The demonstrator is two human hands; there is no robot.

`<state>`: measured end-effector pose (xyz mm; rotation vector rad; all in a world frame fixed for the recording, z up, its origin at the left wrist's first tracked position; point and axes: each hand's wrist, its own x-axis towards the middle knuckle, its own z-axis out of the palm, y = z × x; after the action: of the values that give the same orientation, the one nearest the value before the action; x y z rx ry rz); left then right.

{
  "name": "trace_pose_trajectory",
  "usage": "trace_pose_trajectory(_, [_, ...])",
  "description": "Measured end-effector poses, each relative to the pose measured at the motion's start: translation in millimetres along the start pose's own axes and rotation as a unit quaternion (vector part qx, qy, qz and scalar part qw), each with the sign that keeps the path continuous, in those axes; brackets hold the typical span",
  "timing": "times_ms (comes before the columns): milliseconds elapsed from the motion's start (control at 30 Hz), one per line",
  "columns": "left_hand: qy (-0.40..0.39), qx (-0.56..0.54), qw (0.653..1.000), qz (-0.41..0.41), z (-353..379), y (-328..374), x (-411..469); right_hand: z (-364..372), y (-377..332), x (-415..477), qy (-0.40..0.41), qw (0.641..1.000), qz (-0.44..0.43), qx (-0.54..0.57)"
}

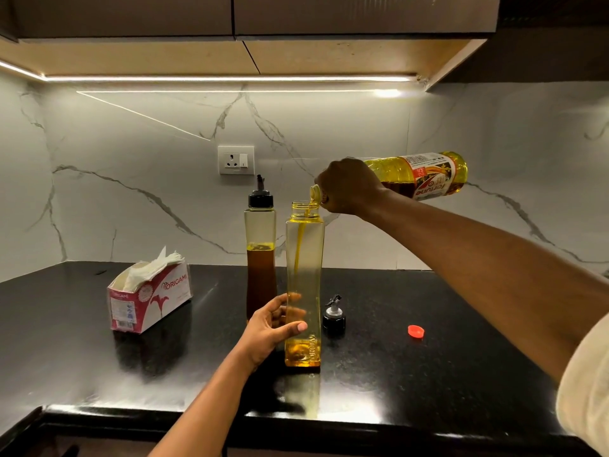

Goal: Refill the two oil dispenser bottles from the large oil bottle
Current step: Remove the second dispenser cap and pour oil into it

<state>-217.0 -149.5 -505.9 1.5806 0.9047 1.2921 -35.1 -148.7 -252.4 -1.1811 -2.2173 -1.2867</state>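
A tall clear dispenser bottle [304, 258] stands uncapped on the black counter, with a little yellow oil at its bottom. My left hand [272, 326] grips its lower part. My right hand [351, 186] holds the large oil bottle [425, 174] by its neck, tipped almost level, and a thin stream of oil runs from its mouth into the open dispenser. Just behind and to the left stands a second dispenser bottle [260, 245] with its black spout cap on, about half full of darker oil. A loose black spout cap [333, 315] and a red cap [416, 331] lie on the counter to the right.
A pink and white tissue box [150, 296] sits on the counter [461, 357] at the left. A wall socket [236, 159] is on the marble backsplash behind the bottles. Cabinets with a light strip hang overhead. The counter's front edge runs along the bottom.
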Motion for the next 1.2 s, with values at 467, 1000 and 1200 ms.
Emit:
trace_pose_trajectory(467, [0.0,-0.002,1.0,-0.003,0.3,0.7,-1.0,1.3,0.3,0.5,-0.003,1.0,0.002,-0.003])
trace_pose_trajectory(1000, [-0.002,-0.004,1.0,-0.005,0.8,2.1,-1.0,-1.8,0.6,0.7,0.001,1.0,-0.016,-0.02])
trace_pose_trajectory(1200, [-0.001,0.008,1.0,0.0,-0.1,0.8,-0.9,-2.0,0.8,2.3,-0.01,1.0,-0.012,-0.013])
